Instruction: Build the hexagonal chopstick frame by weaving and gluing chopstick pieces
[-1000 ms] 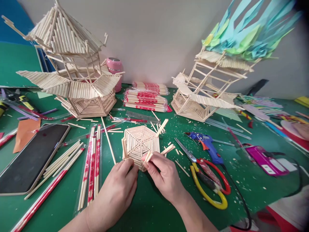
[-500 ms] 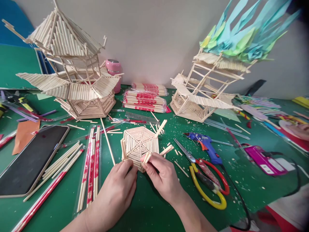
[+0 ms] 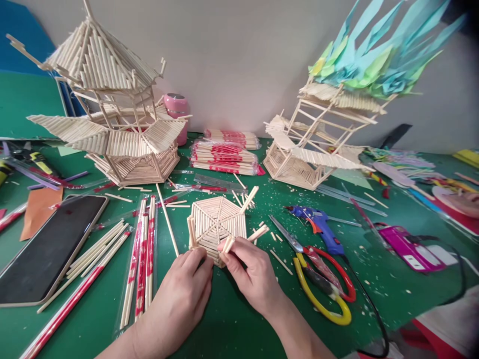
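A hexagonal base of short wooden sticks, laid in rings like a web, rests in front of me with short stick posts standing at its corners. My left hand is closed at its front left edge, beside a paired-stick post; the fingertips are partly hidden. My right hand pinches a short pair of sticks upright at the front corner. Another post sticks out at the right, beyond my right hand, and one more post rises at the back right.
Two stick pavilions, one roofed and one topped with blue-green paper, stand behind. Chopstick packs lie between them. A blue glue gun and scissors lie right; a phone and wrapped chopsticks lie left.
Both hands keep their hold with almost no movement. The view has shifted very slightly.
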A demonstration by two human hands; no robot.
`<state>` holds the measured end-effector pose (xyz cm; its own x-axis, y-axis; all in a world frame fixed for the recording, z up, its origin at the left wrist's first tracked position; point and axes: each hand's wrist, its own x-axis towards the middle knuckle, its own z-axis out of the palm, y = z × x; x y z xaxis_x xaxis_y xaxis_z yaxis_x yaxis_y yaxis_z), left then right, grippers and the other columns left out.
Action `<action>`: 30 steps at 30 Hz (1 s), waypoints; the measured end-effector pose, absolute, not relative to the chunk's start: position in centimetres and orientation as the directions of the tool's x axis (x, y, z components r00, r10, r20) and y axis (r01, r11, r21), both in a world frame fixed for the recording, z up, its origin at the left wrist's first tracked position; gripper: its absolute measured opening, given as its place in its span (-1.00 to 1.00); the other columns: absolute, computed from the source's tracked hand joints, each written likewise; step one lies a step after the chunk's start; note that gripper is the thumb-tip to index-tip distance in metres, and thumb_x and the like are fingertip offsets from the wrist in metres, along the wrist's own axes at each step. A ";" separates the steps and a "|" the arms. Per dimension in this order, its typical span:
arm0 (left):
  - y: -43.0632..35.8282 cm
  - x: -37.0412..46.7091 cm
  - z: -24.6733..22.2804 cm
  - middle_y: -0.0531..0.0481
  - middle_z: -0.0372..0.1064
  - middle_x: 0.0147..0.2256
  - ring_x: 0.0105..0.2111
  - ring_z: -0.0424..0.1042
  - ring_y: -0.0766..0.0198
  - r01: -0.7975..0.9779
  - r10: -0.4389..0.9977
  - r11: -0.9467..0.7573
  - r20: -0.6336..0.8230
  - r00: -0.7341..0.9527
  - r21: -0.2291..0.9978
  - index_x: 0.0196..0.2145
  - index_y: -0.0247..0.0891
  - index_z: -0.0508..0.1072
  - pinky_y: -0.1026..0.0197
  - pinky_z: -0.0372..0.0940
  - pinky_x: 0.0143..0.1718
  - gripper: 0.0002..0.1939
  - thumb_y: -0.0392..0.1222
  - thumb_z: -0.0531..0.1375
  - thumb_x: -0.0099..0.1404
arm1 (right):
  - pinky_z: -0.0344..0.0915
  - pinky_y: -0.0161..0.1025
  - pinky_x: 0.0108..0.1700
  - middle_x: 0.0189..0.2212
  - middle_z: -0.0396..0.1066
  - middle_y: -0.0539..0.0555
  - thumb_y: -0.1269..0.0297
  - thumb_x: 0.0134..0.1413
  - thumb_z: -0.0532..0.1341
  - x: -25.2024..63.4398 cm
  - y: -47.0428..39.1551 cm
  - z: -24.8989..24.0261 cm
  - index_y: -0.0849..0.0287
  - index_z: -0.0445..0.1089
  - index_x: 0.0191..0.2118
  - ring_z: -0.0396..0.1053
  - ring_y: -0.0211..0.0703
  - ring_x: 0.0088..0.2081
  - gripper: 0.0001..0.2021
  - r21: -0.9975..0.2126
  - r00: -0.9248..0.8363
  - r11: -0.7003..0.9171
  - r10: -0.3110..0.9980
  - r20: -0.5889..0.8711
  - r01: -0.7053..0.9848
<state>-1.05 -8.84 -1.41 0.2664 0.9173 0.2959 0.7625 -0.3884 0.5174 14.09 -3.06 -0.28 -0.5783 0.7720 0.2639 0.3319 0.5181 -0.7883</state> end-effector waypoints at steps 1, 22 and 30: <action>-8.9 -1.1 -1.4 -0.23 0.26 -0.32 -0.33 0.33 0.08 0.763 0.916 -0.391 0.299 0.268 0.514 -0.37 -0.37 0.33 0.01 0.36 -0.36 -0.80 -0.43 -0.08 0.23 | 0.23 -0.30 -0.27 -0.45 0.26 0.05 0.47 0.14 0.01 14.1 -3.1 -0.3 0.20 0.28 -0.37 0.27 -0.21 -0.34 -0.86 -0.789 -0.578 0.516 0.773 0.262 0.333; -6.2 0.1 1.8 0.00 0.25 -0.40 -0.55 0.20 0.38 0.421 0.980 -0.184 0.201 0.003 0.888 -0.39 -0.28 0.42 0.31 0.19 -0.55 -0.90 -0.29 0.10 0.18 | 0.18 -0.30 -0.37 -0.47 0.24 0.02 0.39 0.17 0.00 14.2 -3.0 0.0 0.17 0.27 -0.35 0.25 -0.21 -0.40 -0.86 -0.818 -0.585 0.500 0.767 0.264 0.285; -5.9 0.3 1.4 -0.03 0.29 -0.41 -0.45 0.32 0.31 0.409 0.973 -0.211 0.232 -0.001 0.888 -0.46 -0.30 0.43 0.31 0.23 -0.47 -0.89 -0.31 0.11 0.18 | 0.13 -0.34 -0.43 -0.53 0.18 -0.02 0.39 0.16 0.02 14.3 -2.9 -0.2 0.17 0.21 -0.46 0.21 -0.25 -0.45 -0.83 -0.801 -0.585 0.514 0.766 0.268 0.307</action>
